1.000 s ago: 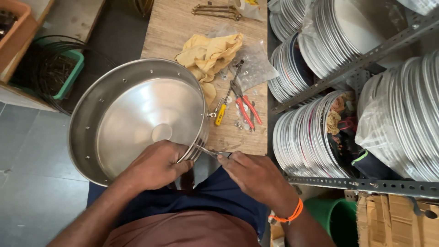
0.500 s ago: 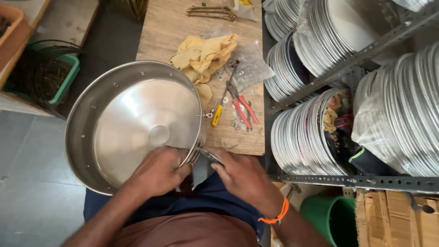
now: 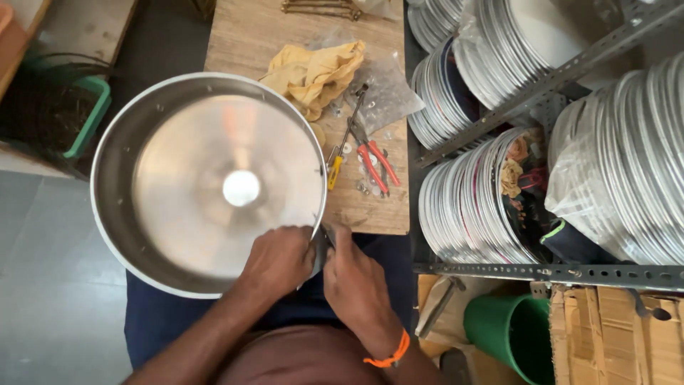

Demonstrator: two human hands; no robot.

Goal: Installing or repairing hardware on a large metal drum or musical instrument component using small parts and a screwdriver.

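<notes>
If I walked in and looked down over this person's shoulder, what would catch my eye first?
Most likely the big shiny metal pan filling the left middle, with the left hand and right hand pressed together at its near rim. Next, the yellow cloth and red-handled pliers on the wooden bench behind it, and the stacked metal plates on racks at right.

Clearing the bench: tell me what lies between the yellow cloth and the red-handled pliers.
In the head view, a clear plastic bag and small loose washers lie between yellow cloth and red-handled pliers.
</notes>
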